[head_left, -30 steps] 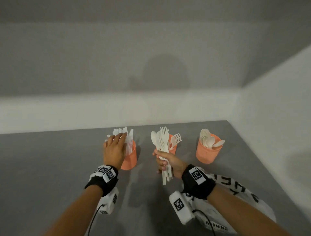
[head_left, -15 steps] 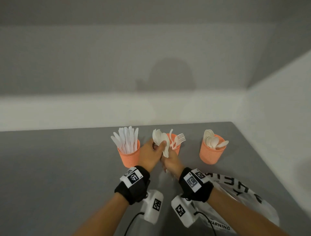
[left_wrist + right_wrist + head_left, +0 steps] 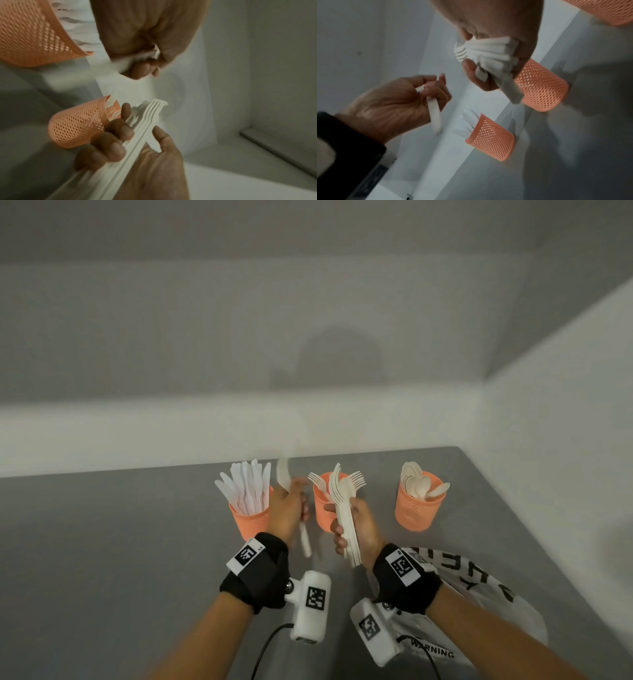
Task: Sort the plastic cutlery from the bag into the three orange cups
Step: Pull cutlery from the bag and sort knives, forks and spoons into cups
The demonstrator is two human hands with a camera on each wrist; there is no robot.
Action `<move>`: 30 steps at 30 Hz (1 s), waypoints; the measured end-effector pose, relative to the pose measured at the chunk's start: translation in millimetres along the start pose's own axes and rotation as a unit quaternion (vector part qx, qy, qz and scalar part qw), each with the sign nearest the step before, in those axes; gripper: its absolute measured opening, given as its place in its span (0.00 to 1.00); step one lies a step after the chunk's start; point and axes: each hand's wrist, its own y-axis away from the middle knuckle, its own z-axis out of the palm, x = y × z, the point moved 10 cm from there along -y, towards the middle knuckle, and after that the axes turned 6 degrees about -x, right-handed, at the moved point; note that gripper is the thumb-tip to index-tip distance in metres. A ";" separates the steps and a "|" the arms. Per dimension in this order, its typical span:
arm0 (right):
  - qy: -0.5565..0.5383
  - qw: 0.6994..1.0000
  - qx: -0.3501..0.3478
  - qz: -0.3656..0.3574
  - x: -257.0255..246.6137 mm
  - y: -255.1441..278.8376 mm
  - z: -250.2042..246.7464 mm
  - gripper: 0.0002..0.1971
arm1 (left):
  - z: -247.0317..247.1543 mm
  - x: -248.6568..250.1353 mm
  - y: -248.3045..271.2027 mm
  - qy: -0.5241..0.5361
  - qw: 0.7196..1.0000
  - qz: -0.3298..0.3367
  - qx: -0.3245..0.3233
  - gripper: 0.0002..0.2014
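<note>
Three cups [image 3: 416,510] stand on the table [image 3: 102,542]; left hand [image 3: 286,508] pinches one blurred utensil [image 3: 283,474] between knife and fork cups, right hand [image 3: 359,529] grips a cutlery bundle [image 3: 346,515] above the bag [image 3: 486,594]

Bare recording setup: plain grey tabletop [image 3: 102,542], blank white walls [image 3: 308,302], corner.

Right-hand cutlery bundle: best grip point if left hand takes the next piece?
Pinch one head at the top of the bundle, coming from the left. The heads fan apart above the right hand; its fingers cover the handles lower down. Left hand must first drop its own piece.
</note>
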 end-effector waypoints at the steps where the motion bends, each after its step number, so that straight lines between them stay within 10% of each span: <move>1: -0.001 1.000 -0.005 0.003 0.4 -0.2 1.7 0.24 | 7.8 0.5 2.5 -0.043 0.999 0.004 -0.023 0.10; 20: 0.119 0.979 -0.001 -0.166 -26.3 10.6 21.9 0.14 | 29.7 -38.3 10.4 0.036 0.997 -0.065 0.003 0.13; 30: 0.148 0.986 0.025 -0.073 -33.5 11.0 -6.1 0.12 | 6.3 -21.3 4.5 0.102 0.994 -0.017 0.046 0.13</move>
